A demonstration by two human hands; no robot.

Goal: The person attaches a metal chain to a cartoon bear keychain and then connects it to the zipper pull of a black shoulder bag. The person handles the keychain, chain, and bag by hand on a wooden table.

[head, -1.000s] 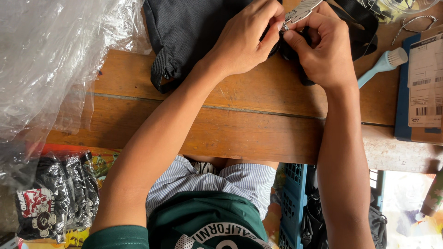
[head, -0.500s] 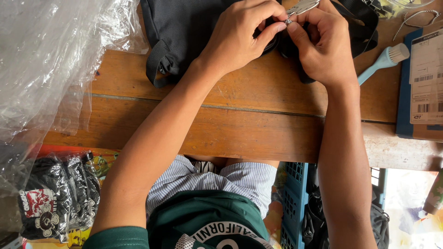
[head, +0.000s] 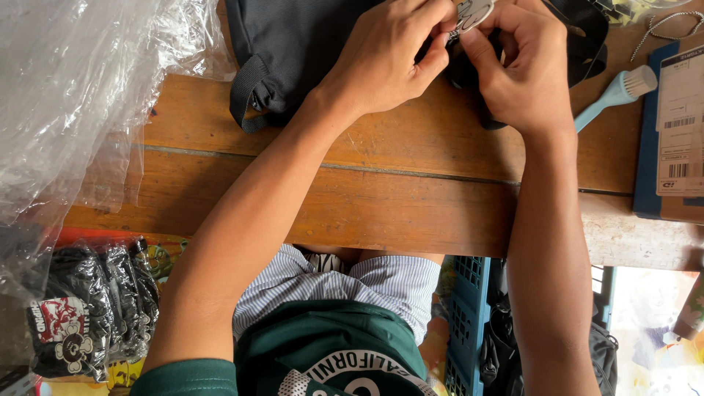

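Note:
A black fabric bag [head: 293, 44] lies at the far edge of the wooden table [head: 396, 198]. My left hand [head: 389, 62] and my right hand [head: 524, 70] meet over the bag's right part, both pinching a small white tag [head: 469, 13] attached to it. Fingers of both hands are curled around the tag and the dark fabric under it. The bag's top runs out of view.
Crumpled clear plastic sheeting [head: 81, 103] covers the table's left side. A light blue brush [head: 612, 95] and a blue-edged package with a label [head: 671, 132] lie at the right. Bagged black clothes [head: 81, 308] and a blue crate [head: 469, 323] sit below the table.
Both hands and the tag have shifted slightly up toward the top of the view. The grip on the tag stays the same.

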